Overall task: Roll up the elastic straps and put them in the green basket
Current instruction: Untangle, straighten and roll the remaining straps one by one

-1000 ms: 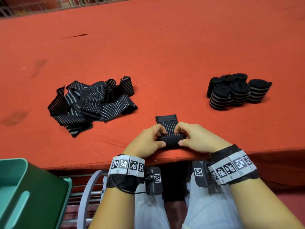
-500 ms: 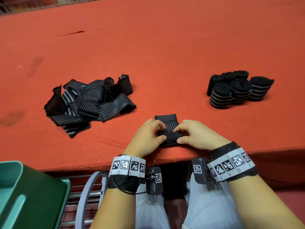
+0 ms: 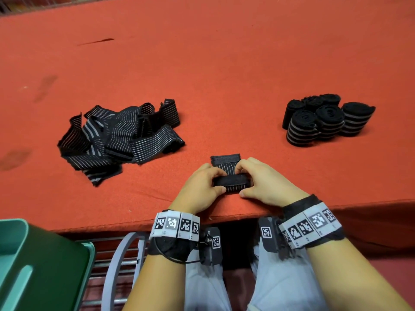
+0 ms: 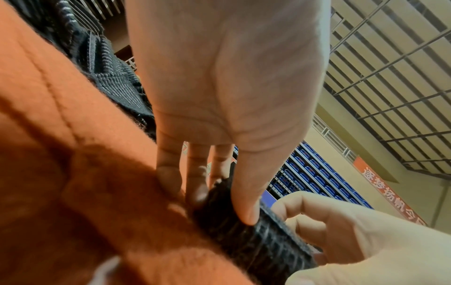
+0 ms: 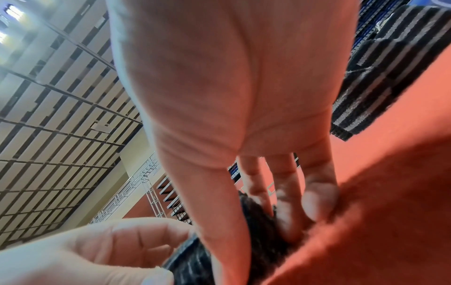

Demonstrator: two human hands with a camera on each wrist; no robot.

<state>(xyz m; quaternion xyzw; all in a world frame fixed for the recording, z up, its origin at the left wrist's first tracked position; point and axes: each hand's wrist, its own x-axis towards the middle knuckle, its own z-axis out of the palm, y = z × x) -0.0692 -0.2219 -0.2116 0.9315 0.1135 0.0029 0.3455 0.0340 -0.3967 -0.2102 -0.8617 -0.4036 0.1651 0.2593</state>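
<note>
A black elastic strap (image 3: 231, 182) with thin pale stripes lies near the table's front edge, mostly wound into a roll, its short flat tail (image 3: 225, 160) pointing away from me. My left hand (image 3: 202, 189) pinches the roll's left end, thumb in front and fingers behind. My right hand (image 3: 262, 182) pinches the right end the same way. In the left wrist view the thumb presses the roll (image 4: 253, 237); the right wrist view shows the roll (image 5: 256, 227) under thumb and fingers. The green basket (image 3: 33, 270) stands below the table at lower left.
A loose heap of unrolled straps (image 3: 121, 138) lies left of centre on the red felt table (image 3: 224, 63). Several finished rolls (image 3: 325, 120) stand together at the right. A grey chair frame (image 3: 121, 261) and my knees are under the table edge.
The roll has grown and moved away from me along the strap, and the flat tail beyond it has got shorter. Both hands stayed on the roll's ends.
</note>
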